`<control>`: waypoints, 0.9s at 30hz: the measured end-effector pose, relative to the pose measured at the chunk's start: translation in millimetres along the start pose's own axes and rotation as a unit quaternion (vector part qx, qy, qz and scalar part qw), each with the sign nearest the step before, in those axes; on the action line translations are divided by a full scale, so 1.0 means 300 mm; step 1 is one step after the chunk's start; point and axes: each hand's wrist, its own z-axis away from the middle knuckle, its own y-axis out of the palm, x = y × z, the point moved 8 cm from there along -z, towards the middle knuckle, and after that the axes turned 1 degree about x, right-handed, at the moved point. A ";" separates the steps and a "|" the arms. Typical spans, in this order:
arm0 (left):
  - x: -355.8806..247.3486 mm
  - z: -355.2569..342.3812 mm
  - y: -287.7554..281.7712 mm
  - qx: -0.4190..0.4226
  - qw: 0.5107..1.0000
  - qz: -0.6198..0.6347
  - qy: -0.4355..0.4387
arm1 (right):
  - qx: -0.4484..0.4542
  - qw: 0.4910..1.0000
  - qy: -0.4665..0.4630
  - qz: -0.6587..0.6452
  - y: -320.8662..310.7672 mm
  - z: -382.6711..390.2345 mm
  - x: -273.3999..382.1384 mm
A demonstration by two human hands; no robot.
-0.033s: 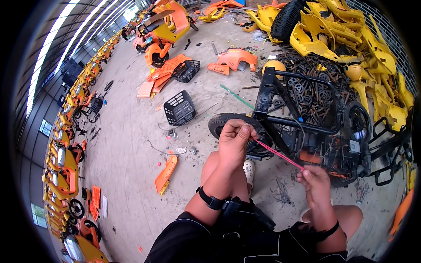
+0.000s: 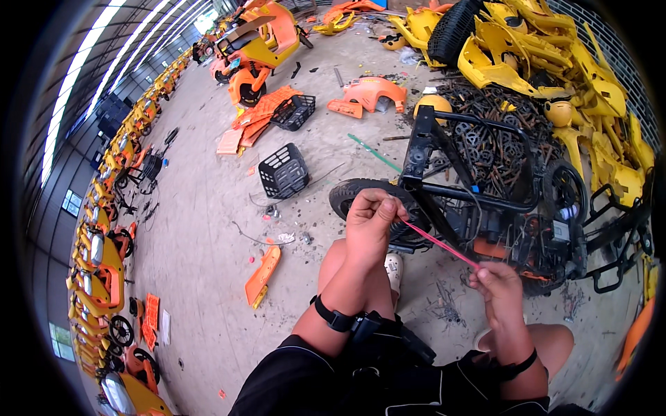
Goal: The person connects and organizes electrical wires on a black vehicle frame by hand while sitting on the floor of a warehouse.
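A thin pink band (image 2: 442, 243), seemingly doubled, runs taut and slanting between my two hands. My left hand (image 2: 374, 218) pinches its upper end between thumb and fingertips, close to a black tyre (image 2: 361, 194). Lower and to the right, my right hand (image 2: 498, 283) grips the other end with its fingers curled in. The band passes in front of a stripped scooter frame (image 2: 479, 197), black with bare tubes, which lies on the floor before me. Wires and an orange part (image 2: 491, 247) show inside that frame. Whether the band is one loop or two strands I cannot tell.
Beyond the frame lies a heap of rusty metal parts (image 2: 485, 149), with yellow body panels (image 2: 499, 66) piled behind. Black baskets (image 2: 284, 171) and an orange panel (image 2: 263, 275) lie to the left. Yellow scooters (image 2: 104, 263) line the left wall. My knees flank my hands.
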 end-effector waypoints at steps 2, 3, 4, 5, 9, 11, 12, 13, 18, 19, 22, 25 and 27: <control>0.000 0.007 0.021 0.036 0.998 -0.056 0.009 | 0.011 0.993 -0.021 0.114 0.002 -0.016 -0.005; -0.004 0.015 0.031 0.054 0.995 -0.086 0.014 | 0.013 0.992 -0.003 0.124 0.000 -0.025 -0.030; 0.001 0.024 0.039 0.054 0.994 -0.092 0.002 | 0.017 0.991 0.014 0.135 -0.002 -0.034 -0.057; 0.005 0.033 0.059 0.067 0.993 -0.093 -0.011 | 0.020 0.989 0.032 0.144 -0.004 -0.042 -0.085; 0.032 0.045 0.109 0.114 0.989 -0.076 -0.050 | 0.023 0.986 0.020 0.166 -0.032 -0.048 -0.142; 0.029 0.041 0.112 0.119 0.988 -0.087 -0.053 | 0.023 0.983 0.028 0.180 -0.032 -0.051 -0.147; 0.020 0.044 0.107 0.116 0.987 -0.102 -0.052 | 0.020 0.981 0.009 0.191 -0.019 -0.046 -0.125; 0.013 0.042 0.104 0.113 0.988 -0.094 -0.047 | 0.008 0.979 -0.005 0.202 -0.014 -0.037 -0.105; 0.023 0.039 0.098 0.100 0.984 -0.146 -0.003 | -0.015 0.953 -0.062 0.297 -0.062 -0.056 -0.051; 0.027 0.040 0.114 0.119 0.983 -0.139 -0.003 | -0.018 0.944 -0.074 0.322 -0.067 -0.060 -0.042; 0.053 0.062 0.175 0.152 0.979 -0.137 -0.019 | -0.021 0.957 -0.086 0.278 -0.098 -0.078 -0.063; 0.054 0.072 0.201 0.177 0.973 -0.145 -0.013 | -0.035 0.950 -0.101 0.295 -0.101 -0.089 -0.061; 0.062 0.067 0.196 0.170 0.974 -0.147 -0.013 | -0.033 0.936 -0.119 0.329 -0.097 -0.088 -0.056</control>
